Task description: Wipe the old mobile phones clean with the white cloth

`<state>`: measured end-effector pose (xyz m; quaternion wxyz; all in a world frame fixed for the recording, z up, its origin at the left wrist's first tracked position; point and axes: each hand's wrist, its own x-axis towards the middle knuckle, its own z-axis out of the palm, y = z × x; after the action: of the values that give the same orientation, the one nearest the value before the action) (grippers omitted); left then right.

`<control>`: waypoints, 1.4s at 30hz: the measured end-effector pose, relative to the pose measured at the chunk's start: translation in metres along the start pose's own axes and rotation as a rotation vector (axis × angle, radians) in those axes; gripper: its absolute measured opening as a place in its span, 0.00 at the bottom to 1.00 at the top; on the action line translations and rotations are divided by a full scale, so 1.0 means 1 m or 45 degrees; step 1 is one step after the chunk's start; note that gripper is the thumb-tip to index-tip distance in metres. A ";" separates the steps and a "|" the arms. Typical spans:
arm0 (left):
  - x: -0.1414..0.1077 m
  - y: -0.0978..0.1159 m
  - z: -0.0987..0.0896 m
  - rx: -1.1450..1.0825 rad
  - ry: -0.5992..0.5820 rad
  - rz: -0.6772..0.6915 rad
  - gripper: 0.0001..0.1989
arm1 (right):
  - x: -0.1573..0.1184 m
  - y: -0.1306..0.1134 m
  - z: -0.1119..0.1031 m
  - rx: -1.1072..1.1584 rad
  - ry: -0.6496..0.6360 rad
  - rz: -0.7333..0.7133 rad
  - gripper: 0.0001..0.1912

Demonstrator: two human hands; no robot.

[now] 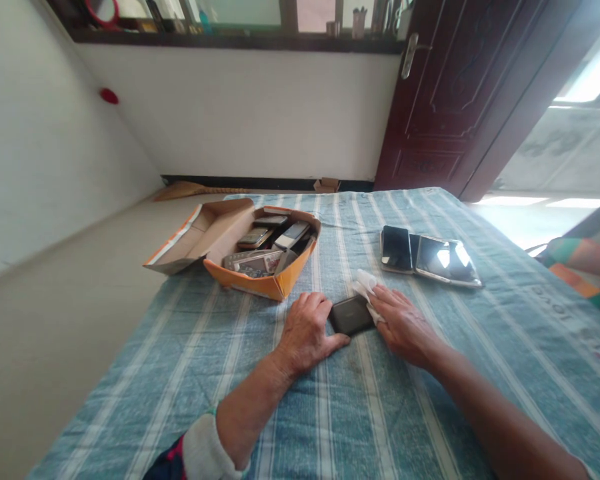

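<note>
Near the middle of the blue striped cloth [300, 413], I am watching a dark phone [351, 315] lying face unknown to me. Left hand [307, 330] is grasping its left end, thumb running along the near edge. Right hand [403, 323] is grasping a white tissue [366, 283] and pressing it against the phone's right end. Cloth is showing pale stripes, slight wrinkles, and lettering [575, 327] toward the right edge. Farther left, an open orange box [260, 285] is holding several handsets [256, 237], its lid [213, 233] spreading leftward. Far right of the hands, a black phone [396, 249] and a wider glossy device [447, 260] are lying together, the wider one reflecting bright patches. Beyond, I am noting a white wall [245, 107], a dark ledge [240, 41], a broom [190, 190] lying far left, a small cardboard box [327, 185], and a dark red door [450, 100] standing far right.
</note>
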<state>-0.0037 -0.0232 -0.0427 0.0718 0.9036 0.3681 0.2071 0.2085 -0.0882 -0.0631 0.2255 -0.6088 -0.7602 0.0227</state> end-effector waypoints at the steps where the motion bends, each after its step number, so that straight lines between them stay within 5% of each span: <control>1: 0.000 0.000 0.001 -0.002 0.000 -0.001 0.21 | -0.002 0.000 0.002 -0.007 0.024 0.005 0.27; 12: 0.002 0.000 0.002 -0.031 -0.019 -0.023 0.23 | -0.003 -0.007 0.022 -0.060 0.261 -0.009 0.23; 26: 0.004 0.000 -0.002 -0.027 -0.097 -0.054 0.20 | -0.002 -0.034 0.030 -0.047 0.410 -0.242 0.18; 32: 0.004 -0.002 0.001 -0.007 -0.123 -0.048 0.12 | 0.003 -0.049 0.024 0.175 0.405 -0.410 0.16; 42: 0.004 -0.001 0.001 0.003 -0.082 -0.037 0.17 | 0.005 -0.039 0.015 0.057 0.216 -0.282 0.14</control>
<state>-0.0011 -0.0196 -0.0423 0.0858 0.9044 0.3789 0.1764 0.1660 -0.0899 -0.0630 0.3036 -0.5157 -0.8003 -0.0370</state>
